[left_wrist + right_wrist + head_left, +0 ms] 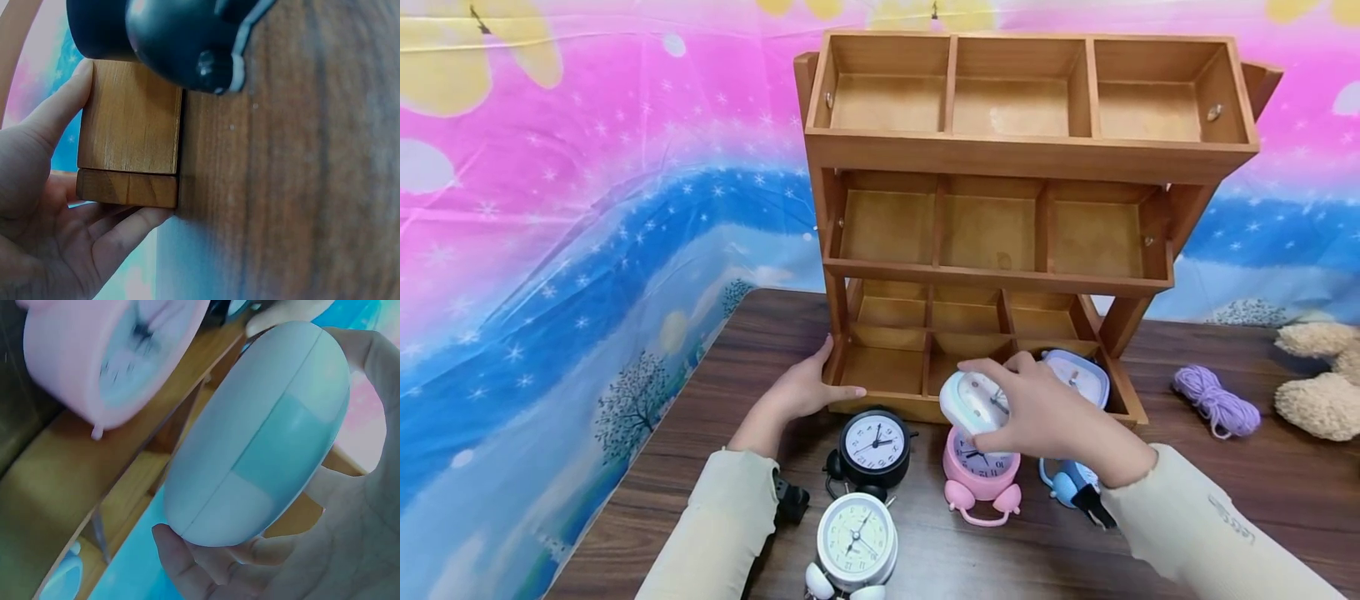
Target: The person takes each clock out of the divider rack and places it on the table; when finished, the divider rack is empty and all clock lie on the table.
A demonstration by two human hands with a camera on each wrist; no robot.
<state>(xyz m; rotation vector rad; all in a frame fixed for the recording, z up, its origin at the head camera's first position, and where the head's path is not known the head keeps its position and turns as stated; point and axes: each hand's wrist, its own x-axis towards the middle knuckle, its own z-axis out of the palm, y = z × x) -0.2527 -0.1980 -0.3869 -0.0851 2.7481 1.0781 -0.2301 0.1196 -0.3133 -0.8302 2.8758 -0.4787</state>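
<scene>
My right hand (1048,408) grips a rounded white clock (961,402) between thumb and fingers, over the front edge of the wooden shelf rack (1033,158). In the right wrist view, the clock's smooth side (256,437) has a teal patch. My left hand (797,387) holds the rack's lower left corner, thumb at the front edge and fingers around the side (128,119). A pale blue square clock (1086,375) sits in the bottom tier's front right compartment, partly behind my right hand. Below the held clock lies a pink twin-bell alarm clock (976,475), its face partly covered.
A black alarm clock (874,446) and a white twin-bell clock (857,542) lie on the table before the rack. Part of a blue clock (1062,487) shows under my right wrist. Purple yarn (1216,402) and a fluffy beige thing (1318,404) lie to the right.
</scene>
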